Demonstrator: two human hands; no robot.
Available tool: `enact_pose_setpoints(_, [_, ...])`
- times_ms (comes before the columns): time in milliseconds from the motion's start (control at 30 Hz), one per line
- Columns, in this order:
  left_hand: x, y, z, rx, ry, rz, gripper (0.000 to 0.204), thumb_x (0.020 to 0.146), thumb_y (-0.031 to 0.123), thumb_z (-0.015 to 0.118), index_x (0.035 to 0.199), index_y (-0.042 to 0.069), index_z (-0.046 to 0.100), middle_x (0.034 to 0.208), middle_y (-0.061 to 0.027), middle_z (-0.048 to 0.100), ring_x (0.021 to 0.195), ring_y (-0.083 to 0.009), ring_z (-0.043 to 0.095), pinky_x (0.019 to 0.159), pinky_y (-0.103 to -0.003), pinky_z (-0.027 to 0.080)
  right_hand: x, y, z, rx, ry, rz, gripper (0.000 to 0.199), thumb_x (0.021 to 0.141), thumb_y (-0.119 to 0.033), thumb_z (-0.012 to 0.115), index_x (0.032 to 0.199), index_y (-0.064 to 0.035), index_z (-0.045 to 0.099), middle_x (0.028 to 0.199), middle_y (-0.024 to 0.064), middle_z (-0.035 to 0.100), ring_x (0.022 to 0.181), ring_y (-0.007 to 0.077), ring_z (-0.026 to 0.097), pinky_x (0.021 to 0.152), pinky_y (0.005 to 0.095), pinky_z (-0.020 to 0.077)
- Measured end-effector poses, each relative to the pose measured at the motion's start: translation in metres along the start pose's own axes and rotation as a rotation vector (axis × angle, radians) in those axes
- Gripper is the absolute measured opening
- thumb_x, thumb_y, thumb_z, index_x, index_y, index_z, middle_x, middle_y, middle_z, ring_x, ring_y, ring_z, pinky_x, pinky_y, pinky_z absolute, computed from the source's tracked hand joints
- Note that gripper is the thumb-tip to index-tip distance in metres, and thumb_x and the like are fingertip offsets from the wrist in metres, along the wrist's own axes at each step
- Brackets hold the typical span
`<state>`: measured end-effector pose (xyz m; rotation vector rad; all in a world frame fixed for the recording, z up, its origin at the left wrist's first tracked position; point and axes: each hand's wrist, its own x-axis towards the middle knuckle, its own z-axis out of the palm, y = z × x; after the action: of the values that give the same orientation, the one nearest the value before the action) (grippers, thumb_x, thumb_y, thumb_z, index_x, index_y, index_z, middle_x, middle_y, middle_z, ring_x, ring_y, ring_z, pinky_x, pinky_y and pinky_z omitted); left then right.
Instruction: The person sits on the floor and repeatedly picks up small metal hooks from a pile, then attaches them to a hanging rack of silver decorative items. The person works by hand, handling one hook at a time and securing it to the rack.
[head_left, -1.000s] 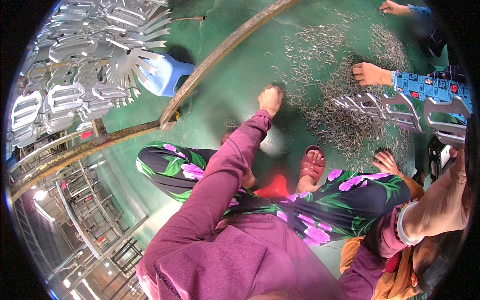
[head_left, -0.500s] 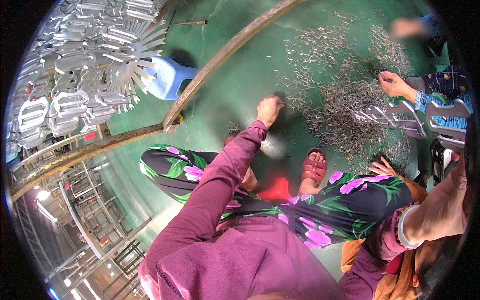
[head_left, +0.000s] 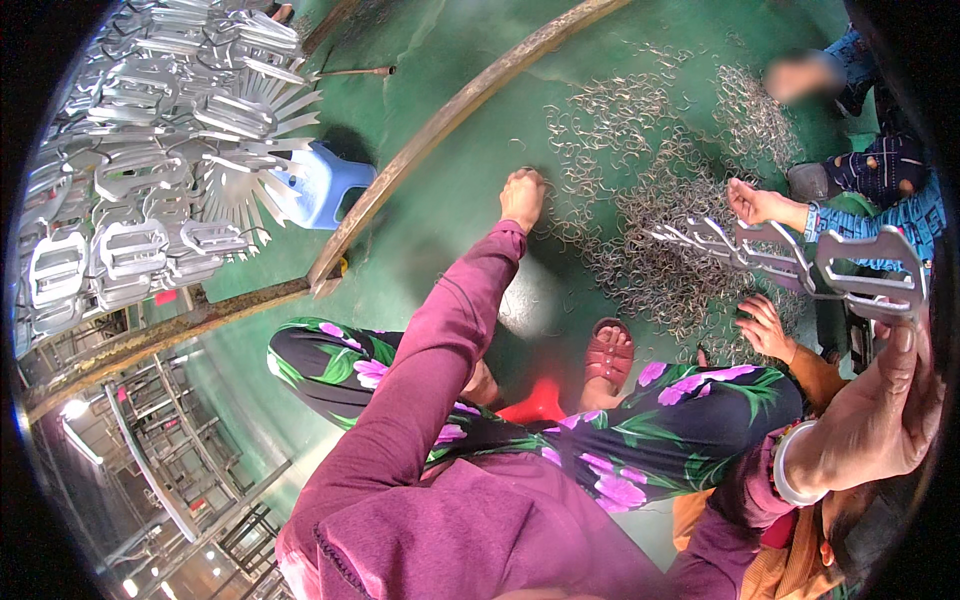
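Green floor (head_left: 505, 110) takes up most of the middle, and at the upper left a great mass of silver metal frames (head_left: 235, 120) crowds the edge. Right of centre lies a sprawling heap of thin curved hooks (head_left: 665, 210), and in front of it hangs a string of slotted metal plates (head_left: 850, 250).

What I notice is how that string runs: its long axis goes from the right hand (head_left: 885, 400), at the lower right, leftward and slightly up across the heap, its thin far end pointing toward the left hand (head_left: 522, 200). Whether that end touches the hooks, I can't tell.

The right hand looks pinched on the lower edge of the biggest, nearest plate. The left hand, at upper centre, is curled at the heap's left fringe, so the hooks spread away to its right; I can't tell whether its fingers hold one. Of the wearer's two hands, the left is nearer the hooks. A co-worker's hand (head_left: 755, 205) is over the heap's right side.
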<state>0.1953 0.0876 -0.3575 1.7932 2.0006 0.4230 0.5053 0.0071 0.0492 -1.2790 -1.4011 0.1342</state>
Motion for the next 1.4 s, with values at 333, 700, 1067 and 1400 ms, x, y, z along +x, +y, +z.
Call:
enact_pose_setpoints(333, [-0.014, -0.002, 0.005, -0.104, -0.033, -0.126, 0.016, 0.086, 0.017, 0.054, 0.095, 0.006, 0.061, 0.098, -0.0148, 0.062, 0.102, -0.0341, 0.056, 0.083, -0.045, 0.047, 0.002, -0.003, -0.006, -0.110, -0.025, -0.024, 0.019, 0.082, -0.002, 0.064, 0.095, 0.0128, 0.064, 0.089, 0.0190, 0.065, 0.078, 0.0210, 0.061, 0.069, 0.0286, 0.0492])
enact_pose_setpoints(700, [0.033, 0.021, 0.010, -0.047, -0.006, 0.100, 0.017, 0.082, 0.021, 0.063, 0.088, 0.007, 0.069, 0.093, -0.0153, 0.064, 0.095, -0.0319, 0.060, 0.081, -0.041, 0.048, -0.001, 0.001, -0.008, 0.098, 0.048, 0.003, 0.025, 0.078, 0.004, 0.067, 0.102, 0.0111, 0.060, 0.092, 0.0203, 0.066, 0.084, 0.0241, 0.063, 0.080, 0.0347, 0.0499])
enact_pose_setpoints(1067, [0.018, 0.012, -0.001, -0.274, 0.107, -0.083, 0.017, 0.087, 0.012, 0.055, 0.095, -0.003, 0.061, 0.081, -0.0149, 0.066, 0.072, -0.0247, 0.066, 0.066, -0.039, 0.053, 0.007, -0.028, 0.038, 0.203, -0.079, 0.089, 0.031, 0.074, 0.015, 0.066, 0.104, 0.0097, 0.058, 0.100, 0.0215, 0.065, 0.087, 0.0217, 0.066, 0.082, 0.0304, 0.0520])
enact_pose_setpoints(1400, [-0.003, 0.082, -0.149, -1.004, -0.338, -0.087, 0.021, 0.087, 0.012, 0.063, 0.100, -0.004, 0.064, 0.085, -0.0066, 0.066, 0.068, -0.0114, 0.062, 0.061, -0.025, 0.056, 0.019, -0.057, 0.059, 0.386, -0.225, 0.082, 0.029, 0.078, 0.010, 0.067, 0.106, 0.0042, 0.064, 0.094, 0.0071, 0.067, 0.084, 0.0101, 0.062, 0.077, 0.0217, 0.0492])
